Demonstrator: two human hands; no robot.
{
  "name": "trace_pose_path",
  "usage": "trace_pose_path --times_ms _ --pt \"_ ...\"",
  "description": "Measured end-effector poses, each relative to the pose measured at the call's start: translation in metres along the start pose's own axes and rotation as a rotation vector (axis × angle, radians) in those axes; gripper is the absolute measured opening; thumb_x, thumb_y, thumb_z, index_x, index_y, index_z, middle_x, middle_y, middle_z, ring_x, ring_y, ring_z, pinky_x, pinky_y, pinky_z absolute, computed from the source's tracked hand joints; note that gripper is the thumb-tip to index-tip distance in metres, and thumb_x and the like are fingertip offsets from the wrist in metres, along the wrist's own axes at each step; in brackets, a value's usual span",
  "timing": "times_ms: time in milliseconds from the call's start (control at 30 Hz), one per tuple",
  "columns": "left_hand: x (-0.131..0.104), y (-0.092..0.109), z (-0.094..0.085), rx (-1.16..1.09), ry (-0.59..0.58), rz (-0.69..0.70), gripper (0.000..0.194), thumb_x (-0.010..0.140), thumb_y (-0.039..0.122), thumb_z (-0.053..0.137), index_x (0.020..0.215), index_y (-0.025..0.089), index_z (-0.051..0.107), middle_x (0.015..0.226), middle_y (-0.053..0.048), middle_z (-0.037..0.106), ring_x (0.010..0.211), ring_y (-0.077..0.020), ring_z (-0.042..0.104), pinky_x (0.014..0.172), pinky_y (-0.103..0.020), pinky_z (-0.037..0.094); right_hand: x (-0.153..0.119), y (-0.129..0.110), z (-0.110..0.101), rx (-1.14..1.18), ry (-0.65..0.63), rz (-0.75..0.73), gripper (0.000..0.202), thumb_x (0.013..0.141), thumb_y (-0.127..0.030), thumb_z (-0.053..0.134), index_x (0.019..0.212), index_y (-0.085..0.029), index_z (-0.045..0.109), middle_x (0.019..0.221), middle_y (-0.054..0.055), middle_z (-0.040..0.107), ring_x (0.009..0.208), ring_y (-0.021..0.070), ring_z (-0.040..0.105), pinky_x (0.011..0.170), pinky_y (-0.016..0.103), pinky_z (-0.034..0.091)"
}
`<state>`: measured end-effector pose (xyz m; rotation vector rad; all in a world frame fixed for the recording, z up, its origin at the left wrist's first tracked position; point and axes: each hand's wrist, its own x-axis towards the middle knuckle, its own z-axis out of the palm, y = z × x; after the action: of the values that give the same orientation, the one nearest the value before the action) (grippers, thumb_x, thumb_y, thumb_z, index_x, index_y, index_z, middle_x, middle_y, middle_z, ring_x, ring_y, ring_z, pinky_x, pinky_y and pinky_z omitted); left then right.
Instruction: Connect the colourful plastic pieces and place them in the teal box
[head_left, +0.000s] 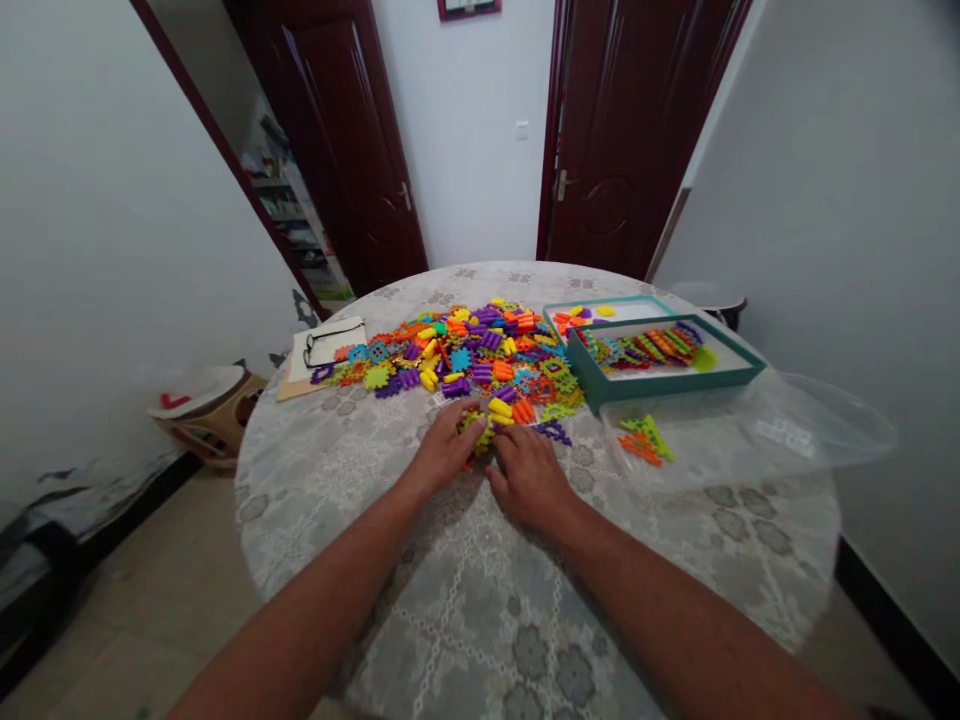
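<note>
My left hand (448, 445) is at the near edge of a heap of coloured plastic building pieces (457, 355). Its thumb and fingers are closed on a yellow-green toothed building piece (480, 436). Beside it, my right hand (531, 476) rests low over the table with its fingers curled in; whatever they grip is hidden. Yellow tube-shaped connectors (500, 409) lie just beyond the fingertips, with orange connectors (523, 411) next to them. To the right of those is a purple toothed piece (553, 432).
A green-rimmed box (675, 378) with rows of pieces stands on the round table (315, 490), a shallow lid (637, 308) with loose pieces behind it. A clear plastic bin (712, 455) lies in front. Glasses (309, 347) rest on paper at left.
</note>
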<state>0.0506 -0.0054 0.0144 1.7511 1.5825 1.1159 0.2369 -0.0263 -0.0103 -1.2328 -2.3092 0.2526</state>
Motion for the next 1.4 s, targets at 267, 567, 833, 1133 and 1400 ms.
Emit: trace_pose_path --times_ms 267,567,833,1133,1400 --pt "0.005 -0.010 -0.006 -0.251 -0.115 -0.164 0.048 0.084 0.035 0.072 0.129 0.020 0.066 0.101 -0.008 0.079 0.087 -0.0255 0.076 0.080 -0.041 0.063 0.014 0.026 -0.002 0.016 0.182 0.100 0.012 0.097 -0.017 0.056 0.098 -0.019 0.067 0.099 0.011 0.068 0.102 0.0280 0.061 0.096 0.041 0.049" --pt "0.001 -0.030 -0.014 0.043 -0.071 0.190 0.044 0.084 0.011 0.058 0.124 0.022 0.073 0.132 -0.011 0.065 0.111 -0.0234 0.069 0.099 -0.041 0.060 0.018 0.055 0.007 -0.073 0.232 0.038 0.054 0.097 -0.027 0.062 0.150 -0.018 0.055 0.152 0.020 0.055 0.138 0.0352 0.051 0.116 0.054 0.041" --pt "-0.006 -0.027 -0.014 0.241 -0.057 0.347 0.030 0.092 0.014 0.057 0.117 0.022 0.073 0.123 -0.010 0.066 0.120 -0.0248 0.064 0.110 -0.044 0.053 0.021 0.058 0.004 -0.013 0.152 0.021 0.016 0.096 -0.018 0.059 0.106 -0.020 0.071 0.120 0.014 0.068 0.115 0.0296 0.061 0.105 0.047 0.047" --pt "-0.006 -0.021 -0.017 0.343 -0.037 0.388 0.020 0.097 0.027 0.063 0.114 0.023 0.074 0.121 -0.012 0.067 0.119 -0.0285 0.062 0.108 -0.048 0.052 0.021 0.053 -0.003 0.097 0.205 0.004 0.025 0.093 -0.015 0.062 0.116 -0.020 0.072 0.119 0.014 0.070 0.115 0.0305 0.062 0.104 0.049 0.051" --pt "-0.007 -0.007 -0.043 0.404 -0.273 0.396 0.047 0.090 0.051 0.078 0.128 0.025 0.070 0.125 -0.011 0.071 0.120 -0.0312 0.064 0.110 -0.048 0.047 0.021 0.045 -0.015 0.142 0.311 -0.023 0.033 0.092 -0.012 0.053 0.118 -0.019 0.071 0.115 0.013 0.072 0.113 0.0283 0.065 0.103 0.046 0.052"
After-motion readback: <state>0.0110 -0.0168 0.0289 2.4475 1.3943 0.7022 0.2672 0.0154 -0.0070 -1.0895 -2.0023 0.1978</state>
